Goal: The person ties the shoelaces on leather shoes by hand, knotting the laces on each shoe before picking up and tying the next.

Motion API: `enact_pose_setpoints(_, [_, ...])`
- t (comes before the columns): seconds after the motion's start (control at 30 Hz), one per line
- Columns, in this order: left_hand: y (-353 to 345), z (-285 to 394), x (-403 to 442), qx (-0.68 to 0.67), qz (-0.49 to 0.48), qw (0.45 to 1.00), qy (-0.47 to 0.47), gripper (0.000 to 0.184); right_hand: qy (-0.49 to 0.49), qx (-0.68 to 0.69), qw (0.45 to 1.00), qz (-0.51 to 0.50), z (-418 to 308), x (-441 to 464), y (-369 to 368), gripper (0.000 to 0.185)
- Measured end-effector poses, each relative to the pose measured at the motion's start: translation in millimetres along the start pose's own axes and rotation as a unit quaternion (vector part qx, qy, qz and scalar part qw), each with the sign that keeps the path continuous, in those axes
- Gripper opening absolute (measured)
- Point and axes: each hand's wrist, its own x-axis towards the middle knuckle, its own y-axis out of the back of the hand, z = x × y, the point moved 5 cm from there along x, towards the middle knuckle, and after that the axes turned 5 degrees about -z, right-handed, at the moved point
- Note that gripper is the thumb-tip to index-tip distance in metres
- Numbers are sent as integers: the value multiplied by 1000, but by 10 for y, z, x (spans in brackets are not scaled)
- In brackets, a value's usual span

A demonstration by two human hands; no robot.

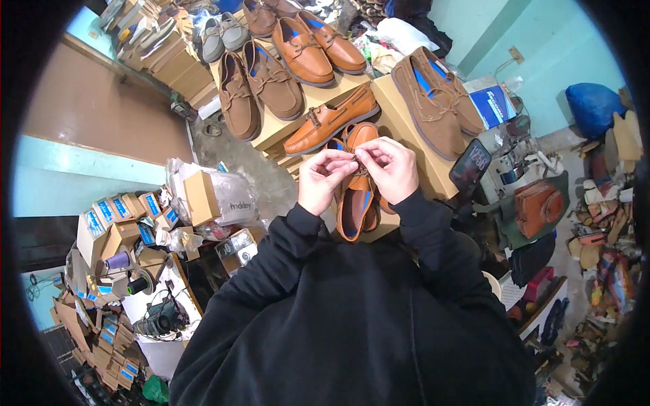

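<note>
A tan leather boat shoe [350, 218] lies in front of me with its heel toward my body and its blue-lined opening showing. Over its front, my left hand [326, 177] and my right hand [391, 168] meet, both closed in a pinch on the brown shoelace [357, 161]. The fingertips nearly touch, and the lace ends are mostly hidden between them. Partly covered beneath the hands are more tan shoe parts. Just beyond, another tan boat shoe [333, 122] rests tilted on its side on the cardboard boxes.
Brown boat shoes [433, 105] stand on a box at right, beside a phone [470, 165]. More brown shoes [274, 80], tan shoes [302, 51] and grey shoes [233, 32] sit on boxes farther back. Small boxes [122, 240] and thread spools [117, 260] crowd the left.
</note>
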Motion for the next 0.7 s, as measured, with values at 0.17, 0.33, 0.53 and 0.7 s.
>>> enact_pose_setpoints(0.17, [-27,5,37,-9,-4,1000,-21,18,15,-18,1000,17,1,-7,11,11])
enact_pose_setpoints(0.33, [72,-59,37,9,13,1000,-14,17,3,21,999,-43,-46,24,69,15])
enact_pose_setpoints(0.53, [173,-156,43,17,-13,999,40,18,81,-121,988,-52,-11,-149,111,27])
enact_pose_setpoints(0.7, [73,68,88,-36,-85,992,90,50,125,-136,982,-24,-9,-210,62,21])
